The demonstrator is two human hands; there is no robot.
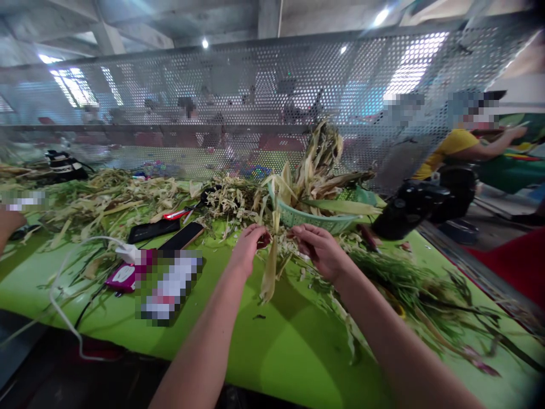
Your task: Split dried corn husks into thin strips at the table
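A dried corn husk point(268, 275) hangs upright between my hands, with a paler narrow strip rising above it toward the basket. My left hand point(250, 245) is closed, its fingertips pinched at the husk's left side. On the other side, my right hand point(317, 249) is also closed, thumb and fingers pressed together close to the husk strip; what lies between them is too small to make out. Just behind the hands stands a pale green plastic basket point(315, 220) heaped with dried corn husks point(326, 150).
Husk scraps point(119, 199) spread across the green table point(272, 363). To the left lie phones point(183, 236), a purple power strip point(114, 278) with a white charger, and a red-handled cutter point(176, 215). At right are green stalks point(392, 270) and a black container point(404, 207). A perforated metal screen point(238, 85) stands behind.
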